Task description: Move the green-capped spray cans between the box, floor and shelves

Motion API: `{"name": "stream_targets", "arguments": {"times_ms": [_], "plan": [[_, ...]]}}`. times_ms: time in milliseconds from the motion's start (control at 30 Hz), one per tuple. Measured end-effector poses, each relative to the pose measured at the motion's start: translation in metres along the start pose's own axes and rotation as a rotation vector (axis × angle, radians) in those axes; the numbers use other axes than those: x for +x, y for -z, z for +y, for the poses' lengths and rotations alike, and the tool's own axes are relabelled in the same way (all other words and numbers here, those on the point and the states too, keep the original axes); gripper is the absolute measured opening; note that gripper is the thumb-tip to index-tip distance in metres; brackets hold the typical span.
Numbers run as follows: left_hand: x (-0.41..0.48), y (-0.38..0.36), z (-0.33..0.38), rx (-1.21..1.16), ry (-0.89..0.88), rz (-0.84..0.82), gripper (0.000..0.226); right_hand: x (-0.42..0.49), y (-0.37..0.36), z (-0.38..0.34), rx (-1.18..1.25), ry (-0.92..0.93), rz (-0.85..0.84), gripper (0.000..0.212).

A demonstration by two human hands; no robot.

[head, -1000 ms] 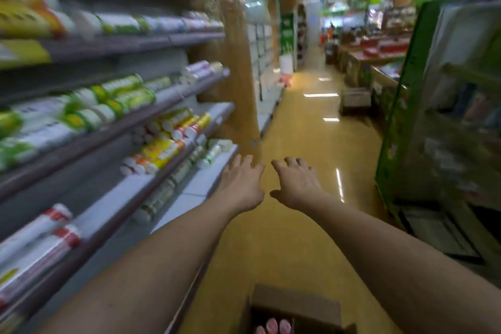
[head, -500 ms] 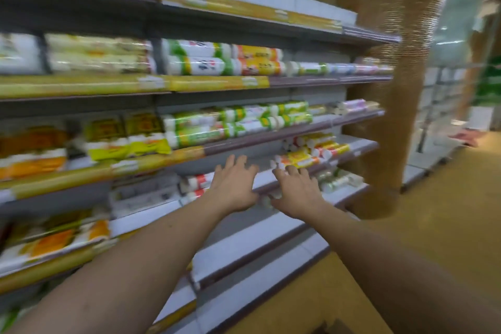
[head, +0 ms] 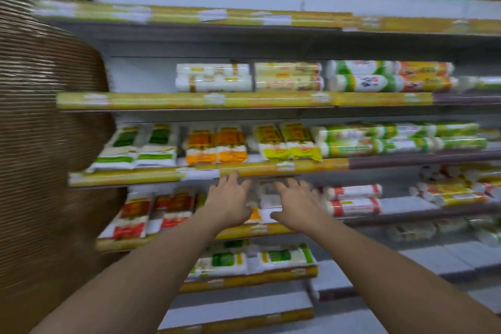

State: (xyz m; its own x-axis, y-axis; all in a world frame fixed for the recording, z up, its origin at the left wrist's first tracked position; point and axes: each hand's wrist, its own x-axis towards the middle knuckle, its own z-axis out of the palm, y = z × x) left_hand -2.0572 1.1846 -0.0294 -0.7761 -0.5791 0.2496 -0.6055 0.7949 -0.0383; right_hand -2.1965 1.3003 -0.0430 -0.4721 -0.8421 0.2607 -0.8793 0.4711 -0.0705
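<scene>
I face a shop shelf unit [head: 244,168] stacked with packaged noodles. My left hand [head: 229,202] and my right hand [head: 298,205] are both stretched out side by side with fingers spread, holding nothing. They hover in front of the third shelf, just under its yellow price strip. Between and behind them lie pale noodle packs [head: 267,198], blurred. Red-labelled packs [head: 135,214] lie to the left of my left hand. Red-banded noodle rolls [head: 355,199] lie to the right of my right hand.
Above are orange packs [head: 215,148], yellow packs [head: 290,144] and green-white packs [head: 138,148]. Green-labelled packs [head: 282,257] sit one shelf lower. A brown woven column [head: 40,130] stands at the left. The lower shelves at the right are partly bare.
The view has swung from the aisle to face the shelves squarely. Both hands stayed outstretched and open, now in front of the third shelf.
</scene>
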Motion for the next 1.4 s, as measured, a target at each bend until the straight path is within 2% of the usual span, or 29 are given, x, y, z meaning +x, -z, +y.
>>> {"name": "stream_targets", "arguments": {"times_ms": [267,467,767,1033,1133,1300,1400], "plan": [[-0.055,-0.024,-0.168,0.032,0.122,-0.059,0.071,0.028,-0.068,-0.167,0.048,0.121,-0.128,0.076],[-0.083,-0.062,-0.244,-0.029,0.218,-0.125,0.072,0.044,-0.116,-0.239,0.03,0.186,-0.207,0.075],[-0.119,-0.182,-0.307,-0.146,0.422,-0.334,0.072,0.078,-0.231,-0.312,0.062,0.335,-0.448,0.076],[-0.141,-0.289,-0.354,-0.284,0.76,-0.505,0.076,0.104,-0.358,-0.342,0.059,0.527,-0.703,0.075],[-0.161,-0.335,-0.362,-0.323,0.847,-0.576,0.075,0.1,-0.403,-0.353,0.033,0.575,-0.795,0.067],[-0.2,-0.424,-0.371,-0.396,0.94,-0.708,0.078,0.075,-0.49,-0.383,0.042,0.669,-0.921,0.069],[-0.227,-0.49,-0.375,-0.44,0.966,-0.752,0.082,0.054,-0.557,-0.394,0.03,0.713,-0.968,0.063]]}}
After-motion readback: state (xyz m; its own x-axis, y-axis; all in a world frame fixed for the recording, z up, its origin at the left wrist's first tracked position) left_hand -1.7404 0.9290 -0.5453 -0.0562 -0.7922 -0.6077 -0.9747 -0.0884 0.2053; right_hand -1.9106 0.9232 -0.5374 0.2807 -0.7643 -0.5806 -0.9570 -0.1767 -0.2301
